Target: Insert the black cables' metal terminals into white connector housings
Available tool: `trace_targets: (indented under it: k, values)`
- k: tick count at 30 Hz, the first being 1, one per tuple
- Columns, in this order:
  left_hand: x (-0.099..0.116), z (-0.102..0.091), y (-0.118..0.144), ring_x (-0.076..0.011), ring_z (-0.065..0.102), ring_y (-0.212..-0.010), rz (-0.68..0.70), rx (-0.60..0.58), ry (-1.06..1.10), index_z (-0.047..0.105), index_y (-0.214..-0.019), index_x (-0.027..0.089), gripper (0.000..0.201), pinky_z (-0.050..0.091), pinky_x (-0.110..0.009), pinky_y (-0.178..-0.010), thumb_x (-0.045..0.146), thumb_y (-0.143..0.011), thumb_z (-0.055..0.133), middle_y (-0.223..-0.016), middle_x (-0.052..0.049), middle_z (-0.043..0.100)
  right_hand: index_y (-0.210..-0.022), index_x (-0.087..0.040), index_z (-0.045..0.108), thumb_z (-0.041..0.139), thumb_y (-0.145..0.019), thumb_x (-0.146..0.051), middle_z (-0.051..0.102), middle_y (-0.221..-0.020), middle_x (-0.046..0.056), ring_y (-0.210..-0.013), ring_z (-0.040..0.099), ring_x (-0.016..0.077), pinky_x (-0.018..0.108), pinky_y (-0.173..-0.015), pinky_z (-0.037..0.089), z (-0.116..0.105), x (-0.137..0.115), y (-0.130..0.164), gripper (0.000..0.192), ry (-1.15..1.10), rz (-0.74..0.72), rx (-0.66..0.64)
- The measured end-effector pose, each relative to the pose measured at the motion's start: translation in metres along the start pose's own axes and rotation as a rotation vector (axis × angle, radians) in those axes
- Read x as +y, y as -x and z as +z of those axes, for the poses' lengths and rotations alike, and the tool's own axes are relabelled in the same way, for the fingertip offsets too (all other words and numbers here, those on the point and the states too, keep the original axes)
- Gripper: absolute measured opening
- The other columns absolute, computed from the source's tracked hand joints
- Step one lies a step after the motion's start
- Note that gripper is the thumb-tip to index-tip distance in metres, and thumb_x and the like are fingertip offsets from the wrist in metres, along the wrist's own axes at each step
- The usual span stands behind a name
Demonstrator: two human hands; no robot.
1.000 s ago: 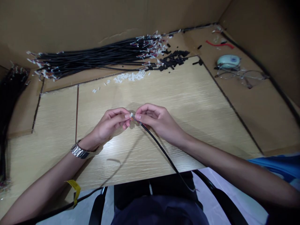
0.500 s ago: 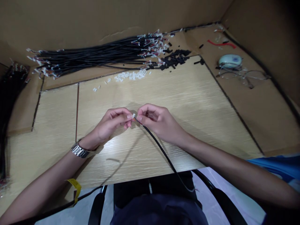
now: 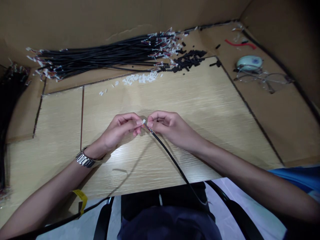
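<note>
- A small white plug (image 3: 143,121) sat pinched between the fingertips of both hands, right where they met above the middle of the table.
- A thin black cable (image 3: 170,156) with a smooth round jacket ran from the plug, passed under the right hand, crossed the near edge of the table and dropped toward the person's lap.
- The left hand (image 3: 120,128) was closed on the plug with thumb and forefinger; a metal watch (image 3: 85,160) with a ribbed band circled its wrist.
- The right hand (image 3: 166,128) was closed on the cable's end just behind the plug, its fingertips nearly touching those of the left.
- The table (image 3: 205,110) under the hands was pale wood with a fine straight grain, and its surface lay bare on both sides of the hands.
- Well beyond the hands lay a loose row of tiny white plugs (image 3: 142,78), and past it a long bundle of cables (image 3: 100,58) with bristly ends.
- Beyond the right hand, beside the bundle, lay a heap of short black sleeves (image 3: 187,60).
- Far off to the right rested wire-rimmed glasses (image 3: 265,78) next to a pale rounded object (image 3: 249,62).
- Cardboard walls (image 3: 75,23) closed the far side and the right.
</note>
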State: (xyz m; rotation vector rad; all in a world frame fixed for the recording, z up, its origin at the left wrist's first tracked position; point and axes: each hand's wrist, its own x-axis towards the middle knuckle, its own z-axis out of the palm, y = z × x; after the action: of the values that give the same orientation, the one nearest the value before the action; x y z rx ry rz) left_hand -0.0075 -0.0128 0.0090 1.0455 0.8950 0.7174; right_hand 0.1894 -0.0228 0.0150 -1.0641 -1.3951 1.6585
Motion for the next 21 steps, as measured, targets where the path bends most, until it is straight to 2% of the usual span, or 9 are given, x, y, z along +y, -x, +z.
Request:
trace_targets:
  k: [4,7,9,15,21]
  values:
    - [0.002,-0.003,0.001,-0.0071,0.055,-0.057,0.012,-0.034,-0.096,0.068,-0.077,0.014,0.024,0.043,-0.018,-0.058,0.035,-0.088,0.068,-0.062,0.001,0.061,-0.082,-0.017,0.061,0.063,-0.086,-0.027,0.056,-0.074,-0.002,-0.066,0.048,0.0101,0.026,-0.061,0.036,0.001,0.001,0.004,0.012,0.023,-0.055,0.012]
    - [0.006,-0.004,0.003,-0.0055,0.045,-0.045,-0.037,-0.059,-0.152,0.064,-0.067,0.014,0.040,0.035,-0.017,-0.046,0.045,-0.091,0.061,-0.048,0.004,0.051,-0.086,-0.017,0.060,0.060,-0.089,-0.027,0.053,-0.074,-0.003,-0.066,0.047,0.0104,0.026,-0.060,0.036,0.002,0.003,0.008,0.010,0.100,-0.112,-0.005]
    - [0.009,-0.004,0.003,-0.0047,0.039,-0.039,-0.090,-0.097,-0.162,0.063,-0.062,0.014,0.044,0.030,-0.017,-0.042,0.046,-0.092,0.059,-0.044,0.004,0.047,-0.088,-0.017,0.059,0.058,-0.091,-0.025,0.051,-0.073,-0.003,-0.066,0.046,0.0099,0.025,-0.060,0.036,0.002,0.003,0.010,0.008,0.157,-0.160,-0.018]
    - [0.015,-0.003,0.000,-0.0067,0.050,-0.044,-0.200,-0.163,-0.074,0.068,-0.066,0.014,0.028,0.038,-0.017,-0.044,0.035,-0.085,0.068,-0.049,0.002,0.057,-0.089,-0.017,0.059,0.057,-0.092,-0.020,0.053,-0.074,-0.003,-0.066,0.046,0.0087,0.024,-0.061,0.037,0.001,0.004,0.011,0.005,0.261,-0.243,-0.035]
    - [0.017,-0.004,-0.001,-0.0083,0.056,-0.051,-0.220,-0.191,-0.129,0.069,-0.069,0.013,0.025,0.045,-0.018,-0.051,0.031,-0.086,0.065,-0.055,0.000,0.061,-0.088,-0.017,0.058,0.056,-0.092,-0.020,0.051,-0.072,-0.004,-0.065,0.046,0.0084,0.023,-0.061,0.037,0.000,0.003,0.010,0.005,0.237,-0.201,-0.058]
